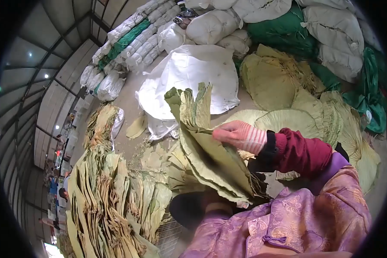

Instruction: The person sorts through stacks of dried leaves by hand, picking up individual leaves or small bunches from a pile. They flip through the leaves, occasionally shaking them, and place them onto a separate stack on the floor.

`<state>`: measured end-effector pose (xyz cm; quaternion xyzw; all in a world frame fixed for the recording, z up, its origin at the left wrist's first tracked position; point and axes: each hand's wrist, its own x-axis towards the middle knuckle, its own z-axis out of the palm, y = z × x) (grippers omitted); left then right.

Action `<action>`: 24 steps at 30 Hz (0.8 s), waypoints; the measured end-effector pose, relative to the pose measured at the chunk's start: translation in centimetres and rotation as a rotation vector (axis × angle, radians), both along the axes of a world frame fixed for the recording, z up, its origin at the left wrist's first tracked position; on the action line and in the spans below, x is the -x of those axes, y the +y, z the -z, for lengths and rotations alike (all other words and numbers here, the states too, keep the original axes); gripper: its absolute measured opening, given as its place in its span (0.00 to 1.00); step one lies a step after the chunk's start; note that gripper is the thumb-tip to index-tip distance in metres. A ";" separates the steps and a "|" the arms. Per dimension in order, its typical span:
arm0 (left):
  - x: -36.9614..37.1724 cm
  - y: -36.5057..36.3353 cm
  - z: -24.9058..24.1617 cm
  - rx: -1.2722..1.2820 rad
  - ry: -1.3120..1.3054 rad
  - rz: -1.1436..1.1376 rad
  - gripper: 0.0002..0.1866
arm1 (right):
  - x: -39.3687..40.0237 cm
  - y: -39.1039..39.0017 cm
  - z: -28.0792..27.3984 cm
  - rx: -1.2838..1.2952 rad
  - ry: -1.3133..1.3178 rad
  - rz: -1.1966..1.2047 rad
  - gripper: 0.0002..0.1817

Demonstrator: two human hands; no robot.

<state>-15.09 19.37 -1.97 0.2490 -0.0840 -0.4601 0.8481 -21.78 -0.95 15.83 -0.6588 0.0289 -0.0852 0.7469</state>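
Note:
My right hand (241, 135), in a pink-and-white striped glove, grips the upper edge of a folded stack of large dried leaves (215, 157). The leaves look like lotus leaves, greenish and fan-shaped, and the stack tilts over my lap. Its far end stands up in ragged folds, while the near end is dark and crumpled. A small pinkish patch (244, 204) shows at the stack's lower edge; it may be part of my left hand, whose fingers are hidden. Just left of the held stack lie more loose dried leaves (152, 189).
A tall heap of folded leaves (101, 202) stands at lower left. Flat leaf piles (288, 120) lie at right. A white sack (198, 73) is spread on the floor, with stuffed white sacks (213, 26) and green sacks (284, 30) behind. People (63, 192) are far left.

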 end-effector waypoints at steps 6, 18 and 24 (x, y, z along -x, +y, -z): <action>0.6 1.4 1.1 -0.055 -0.029 -0.023 0.35 | 2.0 -1.0 -0.8 0.074 0.044 0.094 0.19; 0.9 2.0 0.8 -0.078 -0.045 -0.056 0.34 | 4.8 6.1 -0.3 1.234 -0.448 0.253 0.48; -0.4 0.3 -1.3 -0.022 -0.049 -0.052 0.34 | 6.2 7.8 0.3 1.238 -0.409 0.195 0.49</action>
